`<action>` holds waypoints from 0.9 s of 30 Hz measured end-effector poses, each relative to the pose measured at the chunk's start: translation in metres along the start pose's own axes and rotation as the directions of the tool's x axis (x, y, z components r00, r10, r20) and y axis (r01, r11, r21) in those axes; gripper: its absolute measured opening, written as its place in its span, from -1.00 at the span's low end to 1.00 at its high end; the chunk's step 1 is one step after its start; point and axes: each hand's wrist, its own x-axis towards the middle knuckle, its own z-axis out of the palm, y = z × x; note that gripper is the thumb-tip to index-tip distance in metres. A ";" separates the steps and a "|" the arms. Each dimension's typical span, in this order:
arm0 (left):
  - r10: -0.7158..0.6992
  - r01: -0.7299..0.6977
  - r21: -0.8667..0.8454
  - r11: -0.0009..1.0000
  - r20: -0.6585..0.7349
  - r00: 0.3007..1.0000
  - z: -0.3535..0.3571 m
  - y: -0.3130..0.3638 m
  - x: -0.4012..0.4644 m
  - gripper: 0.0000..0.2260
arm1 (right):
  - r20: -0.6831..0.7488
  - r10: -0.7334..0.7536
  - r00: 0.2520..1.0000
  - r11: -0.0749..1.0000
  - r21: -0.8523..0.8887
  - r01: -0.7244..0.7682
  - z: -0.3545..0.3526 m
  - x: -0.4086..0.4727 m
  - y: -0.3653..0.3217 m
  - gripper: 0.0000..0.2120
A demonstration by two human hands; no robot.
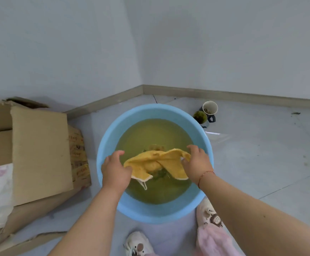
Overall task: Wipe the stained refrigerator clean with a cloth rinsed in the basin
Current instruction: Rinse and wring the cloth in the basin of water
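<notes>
A round light-blue basin (106, 145) stands on the floor below me, filled with cloudy yellow-green water. I hold a wet yellow cloth (158, 161) with a white edge stretched just above the water. My left hand (116, 169) grips its left end, my right hand (196, 162) grips its right end. The cloth's lower corners hang down and touch the water. A red string bracelet circles my right wrist. No refrigerator is in view.
An open cardboard box (39, 148) with a plastic bag inside sits left of the basin. Two cups (207, 111) stand by the skirting board behind the basin. My slippered feet (208, 213) are at the basin's near edge. Walls meet in a corner ahead.
</notes>
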 end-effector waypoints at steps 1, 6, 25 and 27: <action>0.091 -0.097 0.152 0.984 0.045 0.995 0.010 -0.002 0.004 -0.47 | -0.019 -0.094 0.995 0.989 -0.113 0.091 0.007 0.008 0.001 -0.51; 0.023 -0.294 0.585 0.756 0.424 0.905 0.078 -0.015 0.015 -0.38 | 0.291 -0.283 0.914 0.717 -0.569 0.403 0.065 0.047 0.006 -0.30; -0.016 0.627 -0.711 0.319 0.657 0.753 0.081 -0.012 0.076 -0.78 | -0.038 -0.438 0.898 0.841 0.335 0.425 0.081 0.001 -0.070 -0.66; 0.045 0.596 -0.734 0.327 0.642 0.766 0.083 -0.021 0.080 -0.76 | -0.161 -0.528 0.834 0.769 0.327 0.549 0.081 -0.016 -0.079 -0.75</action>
